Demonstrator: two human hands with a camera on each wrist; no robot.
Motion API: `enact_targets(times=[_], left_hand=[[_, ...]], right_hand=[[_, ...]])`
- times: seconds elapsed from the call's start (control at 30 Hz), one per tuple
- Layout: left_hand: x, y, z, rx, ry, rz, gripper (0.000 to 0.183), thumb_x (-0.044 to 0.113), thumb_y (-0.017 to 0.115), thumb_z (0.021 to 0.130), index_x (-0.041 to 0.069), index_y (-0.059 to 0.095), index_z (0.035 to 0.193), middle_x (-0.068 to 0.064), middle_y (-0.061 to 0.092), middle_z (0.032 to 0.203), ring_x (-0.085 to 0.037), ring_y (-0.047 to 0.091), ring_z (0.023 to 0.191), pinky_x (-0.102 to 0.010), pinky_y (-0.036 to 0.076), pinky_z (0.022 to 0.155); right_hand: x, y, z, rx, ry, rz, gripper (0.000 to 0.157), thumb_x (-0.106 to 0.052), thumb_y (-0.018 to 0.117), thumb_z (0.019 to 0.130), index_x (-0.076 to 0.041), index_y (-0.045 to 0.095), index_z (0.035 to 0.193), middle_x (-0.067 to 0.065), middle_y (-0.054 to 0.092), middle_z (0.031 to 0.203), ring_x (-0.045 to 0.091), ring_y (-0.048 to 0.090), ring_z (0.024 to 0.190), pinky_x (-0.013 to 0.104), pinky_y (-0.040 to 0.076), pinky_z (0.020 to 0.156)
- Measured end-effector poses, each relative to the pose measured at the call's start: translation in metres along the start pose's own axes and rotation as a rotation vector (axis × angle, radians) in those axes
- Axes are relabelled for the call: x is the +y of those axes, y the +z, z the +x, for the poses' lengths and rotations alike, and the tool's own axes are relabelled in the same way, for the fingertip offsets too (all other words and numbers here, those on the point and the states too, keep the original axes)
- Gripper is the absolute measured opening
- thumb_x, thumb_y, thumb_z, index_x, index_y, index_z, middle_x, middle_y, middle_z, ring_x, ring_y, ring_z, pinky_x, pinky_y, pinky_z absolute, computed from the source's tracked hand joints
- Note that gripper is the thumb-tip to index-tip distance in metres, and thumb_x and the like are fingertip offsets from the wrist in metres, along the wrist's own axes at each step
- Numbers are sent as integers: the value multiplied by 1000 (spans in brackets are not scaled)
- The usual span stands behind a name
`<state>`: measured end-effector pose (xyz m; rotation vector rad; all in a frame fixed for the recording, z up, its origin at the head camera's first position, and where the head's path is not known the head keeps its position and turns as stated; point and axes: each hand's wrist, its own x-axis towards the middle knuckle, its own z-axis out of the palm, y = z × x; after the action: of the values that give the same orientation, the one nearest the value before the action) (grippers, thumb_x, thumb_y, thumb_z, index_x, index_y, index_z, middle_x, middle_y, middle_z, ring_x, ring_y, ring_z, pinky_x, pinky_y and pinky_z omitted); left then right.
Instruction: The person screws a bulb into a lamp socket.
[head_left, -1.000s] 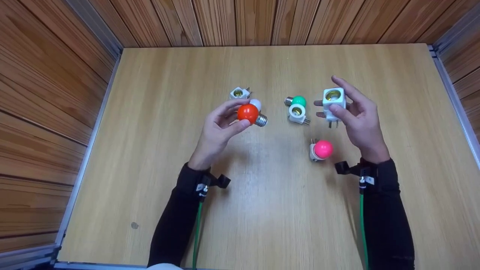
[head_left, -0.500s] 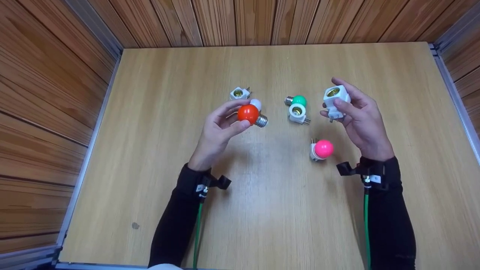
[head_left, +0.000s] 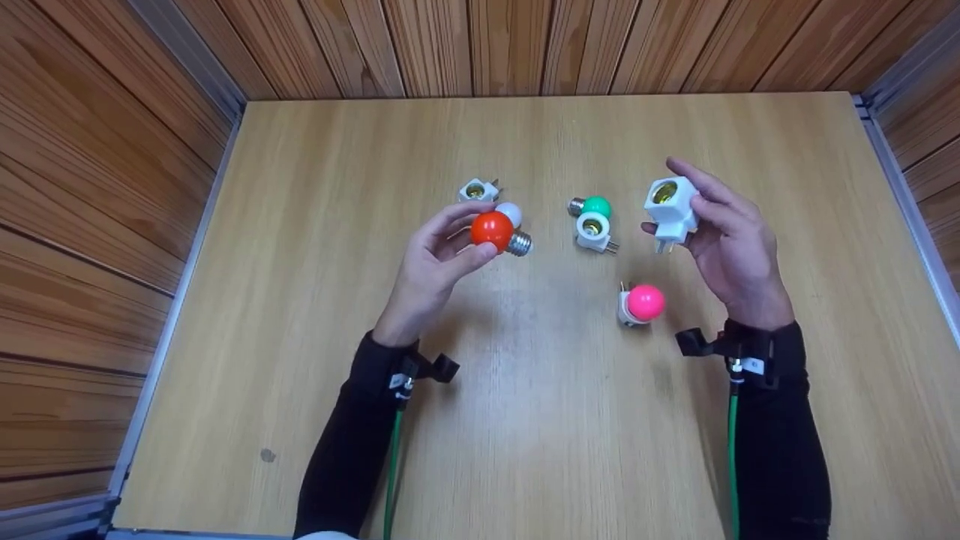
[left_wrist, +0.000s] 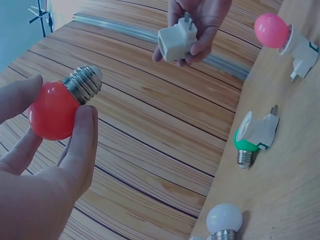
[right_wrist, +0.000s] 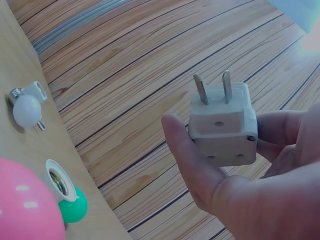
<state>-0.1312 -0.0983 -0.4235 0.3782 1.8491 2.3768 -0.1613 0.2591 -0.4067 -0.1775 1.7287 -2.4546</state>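
Note:
My left hand (head_left: 431,266) pinches a red light bulb (head_left: 492,230) by its round glass, its silver screw base pointing right. In the left wrist view the bulb's metal thread (left_wrist: 83,84) is bare and points up and away from the fingers. Held in my right hand (head_left: 731,240) is a white square plug-in lamp socket (head_left: 671,204), its brass-lined opening facing up toward the head camera. From the right wrist view its two flat prongs (right_wrist: 227,87) stick out from the back, with the thumb along one side. Both things are held above the table, apart from each other.
A pink bulb (head_left: 646,303) sits in a white socket on the table. Behind it, a green bulb (head_left: 598,206) lies against a round white socket (head_left: 593,232). A white bulb (head_left: 510,214) and another square socket (head_left: 475,190) lie behind my left hand. Wood-panelled walls (head_left: 510,45) enclose the table.
My right hand has turned the square socket, and the thumb has shifted from its front face to its right side. The left hand with the red bulb has stayed nearly still.

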Motion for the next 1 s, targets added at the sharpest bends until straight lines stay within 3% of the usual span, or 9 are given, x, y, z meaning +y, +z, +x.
enact_targets(times=[0.13, 0.23, 0.5, 0.63, 0.8, 1.0], left_hand=[[1, 0, 0, -4, 30, 10, 50, 4, 72, 95, 4, 59, 144, -25, 54, 153, -28, 65, 134, -29, 59, 112], [1, 0, 0, -7, 64, 23, 50, 7, 74, 95, 2, 59, 143, -27, 54, 151, -28, 64, 132, -28, 58, 112], [1, 3, 1, 8, 110, 21, 49, 0, 71, 95, -2, 57, 142, -33, 50, 151, -26, 64, 129, -28, 60, 110], [2, 6, 1, 31, 116, 43, 49, -2, 72, 94, -3, 58, 140, -28, 57, 147, -26, 65, 126, -31, 60, 111], [4, 10, 1, 35, 135, 68, 48, -3, 74, 92, -4, 59, 138, -28, 58, 145, -26, 66, 124, -36, 61, 111], [5, 15, -2, 47, 194, 116, 47, -4, 73, 92, -6, 59, 137, -25, 61, 143, -26, 67, 122, -36, 62, 108]], right_hand=[[-1, 9, -2, 30, -64, -89, 47, -13, 48, 112, -5, 48, 158, 13, 53, 140, 23, 64, 116, 30, 66, 95], [0, 17, -3, 64, -104, -141, 45, -7, 54, 109, -6, 51, 153, 13, 56, 136, 22, 63, 116, 25, 65, 93], [5, 29, -5, 110, -228, -142, 52, 12, 64, 95, -3, 55, 144, 16, 59, 132, 23, 63, 114, 21, 61, 95], [6, 33, -7, 109, -287, -118, 53, 21, 66, 85, 5, 61, 135, 12, 65, 126, 20, 66, 110, 21, 62, 93], [6, 38, -12, 66, -319, -107, 49, 26, 69, 81, 7, 66, 126, 10, 70, 120, 20, 69, 109, 23, 65, 94], [11, 42, -16, -10, -346, -112, 52, 27, 69, 79, 9, 67, 128, 11, 71, 123, 23, 68, 111, 24, 63, 97]])
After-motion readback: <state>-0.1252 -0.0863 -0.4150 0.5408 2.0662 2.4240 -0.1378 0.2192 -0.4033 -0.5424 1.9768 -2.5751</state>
